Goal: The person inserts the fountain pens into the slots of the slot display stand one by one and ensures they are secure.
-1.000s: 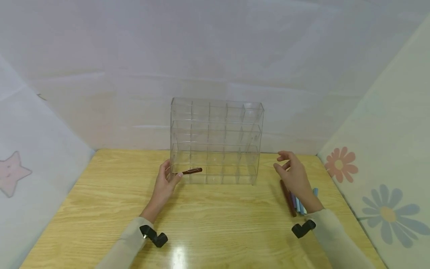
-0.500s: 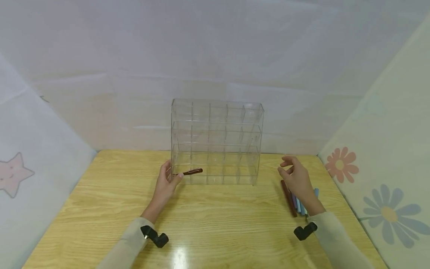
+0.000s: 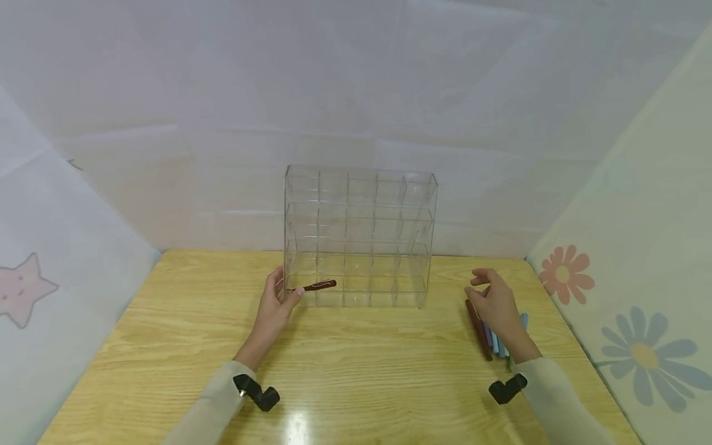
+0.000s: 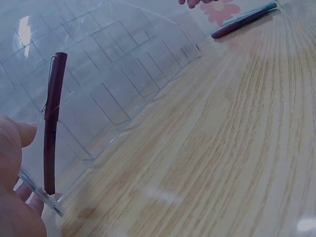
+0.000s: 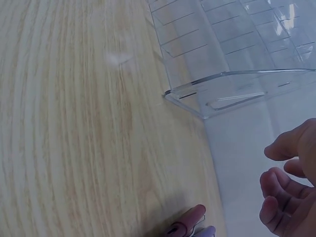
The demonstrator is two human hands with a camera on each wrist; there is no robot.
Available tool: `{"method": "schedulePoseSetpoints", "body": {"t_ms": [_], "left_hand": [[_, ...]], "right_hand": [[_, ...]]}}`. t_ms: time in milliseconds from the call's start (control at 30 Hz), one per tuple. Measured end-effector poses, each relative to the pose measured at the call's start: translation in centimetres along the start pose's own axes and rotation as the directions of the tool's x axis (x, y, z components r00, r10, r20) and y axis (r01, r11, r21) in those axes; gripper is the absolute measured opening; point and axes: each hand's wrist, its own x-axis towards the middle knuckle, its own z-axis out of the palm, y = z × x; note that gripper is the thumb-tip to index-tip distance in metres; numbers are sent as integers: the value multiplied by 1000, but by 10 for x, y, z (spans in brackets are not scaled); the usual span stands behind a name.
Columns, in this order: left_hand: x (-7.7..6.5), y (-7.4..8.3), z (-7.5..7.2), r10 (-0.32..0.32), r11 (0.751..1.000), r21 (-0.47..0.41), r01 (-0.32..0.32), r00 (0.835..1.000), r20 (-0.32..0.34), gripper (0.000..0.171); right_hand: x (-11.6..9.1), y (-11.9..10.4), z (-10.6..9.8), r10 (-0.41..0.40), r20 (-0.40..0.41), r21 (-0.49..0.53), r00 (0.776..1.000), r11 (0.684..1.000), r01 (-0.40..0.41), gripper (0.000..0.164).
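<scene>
A clear stepped pen rack [image 3: 358, 247] with rows of compartments stands upright at the back of the table. My left hand [image 3: 274, 306] grips its lower left side, thumb at the front and fingers round the outer panel. In the left wrist view a dark red pen [image 4: 53, 113] with a metal clip stands tilted in the lowest end compartment, close to my thumb. My right hand [image 3: 497, 306] hovers right of the rack with loosely bent fingers and nothing in them. Beneath it lie another dark red pen [image 3: 478, 330] and several bluish and purple pens [image 3: 495, 343], partly hidden by the hand.
The wooden table [image 3: 356, 371] meets a pale fabric backdrop [image 3: 356, 93] close behind the rack. Fabric walls rise at both sides, the right one [image 3: 662, 247] with printed flowers.
My right hand has drifted slightly to the right and down, away from the rack, and its fingers have come a little closer together. My left hand keeps its hold; the red pen stays put.
</scene>
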Motion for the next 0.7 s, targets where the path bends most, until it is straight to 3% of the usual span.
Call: {"method": "schedulePoseSetpoints", "body": {"t_ms": [367, 700], "left_hand": [[0, -1, 0, 2, 1000, 3, -2, 1000, -1, 77], [0, -1, 0, 3, 1000, 7, -3, 1000, -1, 78]], "right_hand": [[-6, 12, 4, 45, 40, 4, 998, 999, -45, 50], [-8, 21, 5, 81, 29, -8, 996, 997, -80, 49]]}}
